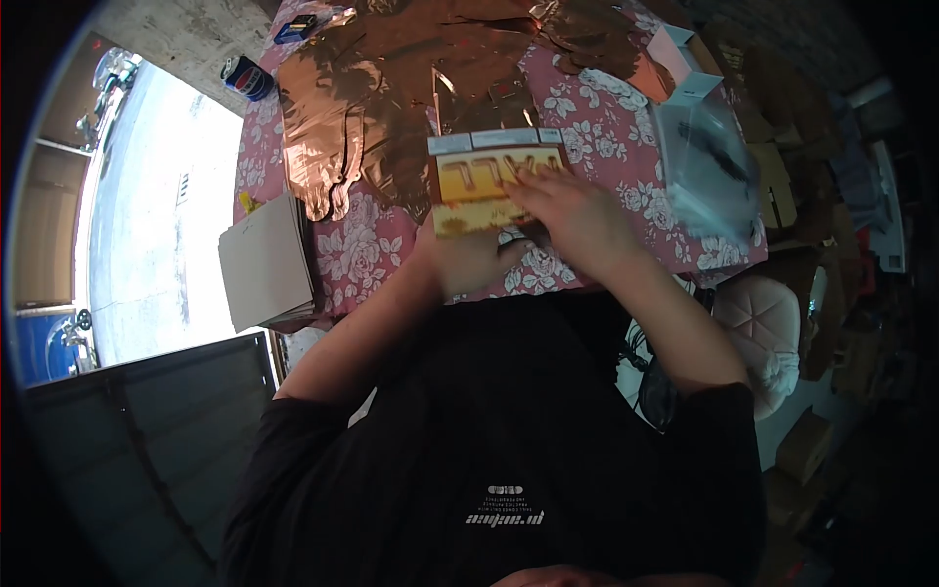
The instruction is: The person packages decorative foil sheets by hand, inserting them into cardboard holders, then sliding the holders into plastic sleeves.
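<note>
A flat yellow printed packet with a pale strip along its far edge is held over the near side of the table. Large letter shapes run across its front. My left hand is closed on the packet's near left part from below, its thumb showing and its other fingers hidden. Across the packet's right side lies my right hand, fingers stretched out over the printed face and slightly blurred. Just beyond the packet, shiny copper-coloured foil pieces spread over the table.
A pink floral cloth covers the table. Grey-beige cardboard sheets stick out at the left edge. A blue can and a small blue box stand far left. Clear plastic bags and a white box lie right.
</note>
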A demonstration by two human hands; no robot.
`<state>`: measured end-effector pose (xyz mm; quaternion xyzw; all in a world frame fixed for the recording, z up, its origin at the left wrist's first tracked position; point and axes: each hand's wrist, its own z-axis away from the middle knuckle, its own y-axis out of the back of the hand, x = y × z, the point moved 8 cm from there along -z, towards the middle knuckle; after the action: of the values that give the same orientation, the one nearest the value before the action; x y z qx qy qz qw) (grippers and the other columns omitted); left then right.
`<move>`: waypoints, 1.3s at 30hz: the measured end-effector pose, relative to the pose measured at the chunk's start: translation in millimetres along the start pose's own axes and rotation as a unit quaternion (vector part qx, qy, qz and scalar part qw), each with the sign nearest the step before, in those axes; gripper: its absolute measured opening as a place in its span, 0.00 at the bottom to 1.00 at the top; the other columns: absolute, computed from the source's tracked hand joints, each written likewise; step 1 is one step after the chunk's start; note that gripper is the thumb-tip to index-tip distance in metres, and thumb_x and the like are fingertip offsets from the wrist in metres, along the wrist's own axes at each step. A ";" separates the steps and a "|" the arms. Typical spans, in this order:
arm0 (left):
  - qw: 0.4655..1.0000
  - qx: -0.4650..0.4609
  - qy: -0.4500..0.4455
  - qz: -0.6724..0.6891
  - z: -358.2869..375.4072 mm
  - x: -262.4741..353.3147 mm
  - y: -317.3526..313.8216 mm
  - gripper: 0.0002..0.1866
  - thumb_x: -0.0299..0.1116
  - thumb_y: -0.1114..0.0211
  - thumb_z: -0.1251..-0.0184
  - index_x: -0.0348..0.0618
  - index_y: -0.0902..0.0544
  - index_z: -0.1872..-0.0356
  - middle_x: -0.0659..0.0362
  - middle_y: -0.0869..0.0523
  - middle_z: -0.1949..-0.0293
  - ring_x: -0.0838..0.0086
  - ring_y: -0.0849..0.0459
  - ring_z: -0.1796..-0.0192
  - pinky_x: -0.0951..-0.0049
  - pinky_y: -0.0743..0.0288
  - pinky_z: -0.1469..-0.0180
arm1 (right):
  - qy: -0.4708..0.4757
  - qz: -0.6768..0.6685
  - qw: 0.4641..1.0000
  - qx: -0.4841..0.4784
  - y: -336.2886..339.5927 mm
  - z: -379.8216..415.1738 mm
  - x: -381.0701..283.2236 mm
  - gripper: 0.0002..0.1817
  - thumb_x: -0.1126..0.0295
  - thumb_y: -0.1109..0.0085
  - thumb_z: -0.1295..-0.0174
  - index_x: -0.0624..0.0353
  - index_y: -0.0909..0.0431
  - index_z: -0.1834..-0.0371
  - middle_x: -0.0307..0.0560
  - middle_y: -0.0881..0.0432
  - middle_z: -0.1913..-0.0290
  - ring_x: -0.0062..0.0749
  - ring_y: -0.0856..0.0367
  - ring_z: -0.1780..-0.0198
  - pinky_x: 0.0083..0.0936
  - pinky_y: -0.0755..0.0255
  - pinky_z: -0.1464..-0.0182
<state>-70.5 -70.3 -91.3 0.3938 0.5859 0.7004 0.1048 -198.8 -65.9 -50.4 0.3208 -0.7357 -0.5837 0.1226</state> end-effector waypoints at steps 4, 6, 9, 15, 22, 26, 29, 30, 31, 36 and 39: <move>0.996 0.004 0.043 -0.074 1.3 -3.4 3.7 0.47 0.63 0.39 0.19 0.29 0.30 0.18 0.38 0.24 0.20 0.47 0.30 0.15 0.42 0.46 0.11 | -0.054 -0.050 0.997 -0.002 -3.9 -32.8 29.6 0.28 0.76 0.36 0.32 0.49 0.14 0.27 0.48 0.12 0.29 0.48 0.12 0.30 0.42 0.16 0.30; 0.993 0.039 0.014 -0.109 0.1 -5.4 -1.0 0.48 0.63 0.39 0.19 0.28 0.33 0.16 0.37 0.29 0.16 0.46 0.35 0.12 0.43 0.50 0.10 | -0.070 -0.043 0.997 -0.015 -14.5 -47.5 47.1 0.26 0.75 0.37 0.30 0.47 0.13 0.29 0.46 0.11 0.29 0.46 0.12 0.31 0.41 0.16 0.31; 0.988 0.073 -0.014 -0.138 -0.2 -2.2 1.2 0.51 0.65 0.40 0.19 0.27 0.37 0.14 0.37 0.37 0.12 0.47 0.44 0.08 0.44 0.56 0.08 | -0.080 -0.039 0.995 0.036 12.4 -62.1 55.6 0.26 0.76 0.42 0.28 0.48 0.13 0.29 0.45 0.10 0.30 0.47 0.11 0.31 0.40 0.16 0.32; 0.989 0.071 -0.015 -0.129 1.3 -2.2 2.4 0.52 0.66 0.40 0.19 0.28 0.38 0.13 0.37 0.39 0.11 0.48 0.46 0.07 0.43 0.58 0.07 | -0.093 0.026 0.972 0.212 94.5 -24.3 49.8 0.31 0.83 0.44 0.32 0.50 0.15 0.26 0.50 0.12 0.29 0.48 0.13 0.29 0.42 0.17 0.30; 0.991 0.066 -0.013 -0.119 0.5 -4.0 1.6 0.52 0.66 0.41 0.18 0.28 0.38 0.13 0.37 0.40 0.11 0.47 0.46 0.07 0.43 0.58 0.07 | -0.248 0.160 0.948 0.117 33.7 36.1 92.5 0.29 0.75 0.30 0.34 0.58 0.18 0.27 0.59 0.15 0.29 0.63 0.21 0.25 0.49 0.25 0.24; 0.990 0.067 -0.012 -0.120 0.4 -4.8 1.5 0.52 0.66 0.41 0.18 0.28 0.38 0.13 0.36 0.40 0.11 0.47 0.46 0.07 0.43 0.58 0.07 | -0.180 0.002 0.966 0.186 43.4 14.2 43.5 0.20 0.72 0.29 0.32 0.60 0.14 0.37 0.58 0.12 0.39 0.59 0.16 0.35 0.47 0.22 0.30; 0.990 0.069 -0.008 -0.126 0.6 -4.9 2.2 0.51 0.66 0.42 0.18 0.28 0.38 0.14 0.37 0.40 0.11 0.46 0.46 0.07 0.43 0.58 0.07 | -0.204 -0.075 0.969 0.121 5.8 -2.1 42.9 0.12 0.72 0.29 0.31 0.60 0.10 0.46 0.51 0.09 0.49 0.51 0.12 0.42 0.45 0.19 0.36; 0.991 0.068 -0.006 -0.114 0.6 -3.6 3.8 0.50 0.64 0.40 0.18 0.28 0.37 0.14 0.36 0.40 0.11 0.46 0.45 0.07 0.43 0.57 0.07 | -0.186 -0.089 0.972 0.110 -5.0 -6.2 42.7 0.11 0.73 0.29 0.31 0.59 0.09 0.48 0.49 0.09 0.52 0.50 0.12 0.45 0.45 0.18 0.38; 0.992 0.069 -0.004 -0.102 0.4 -3.9 5.3 0.49 0.61 0.38 0.18 0.28 0.37 0.14 0.36 0.39 0.11 0.45 0.45 0.08 0.42 0.56 0.08 | -0.178 -0.072 0.976 0.099 -9.4 -9.7 42.1 0.11 0.74 0.29 0.31 0.58 0.08 0.48 0.47 0.10 0.50 0.49 0.13 0.44 0.44 0.17 0.38; 0.990 0.123 0.009 -0.075 4.3 -8.4 26.6 0.45 0.51 0.33 0.20 0.29 0.36 0.14 0.36 0.39 0.11 0.44 0.45 0.08 0.41 0.54 0.08 | -0.130 -0.032 0.987 0.083 -9.1 -10.8 37.1 0.13 0.73 0.29 0.32 0.58 0.08 0.45 0.45 0.11 0.48 0.46 0.13 0.43 0.42 0.17 0.39; 0.983 0.146 0.035 -0.108 7.8 -17.2 33.7 0.43 0.48 0.33 0.20 0.30 0.35 0.15 0.36 0.38 0.11 0.44 0.44 0.08 0.42 0.53 0.08 | -0.113 -0.015 0.990 0.082 -10.0 -8.3 34.1 0.14 0.74 0.29 0.32 0.58 0.08 0.45 0.44 0.11 0.48 0.45 0.14 0.42 0.42 0.17 0.39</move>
<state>-43.2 -84.8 -68.3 0.3142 0.7241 0.6057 0.1004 -217.0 -94.5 -64.0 0.2727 -0.7853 -0.5559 0.0029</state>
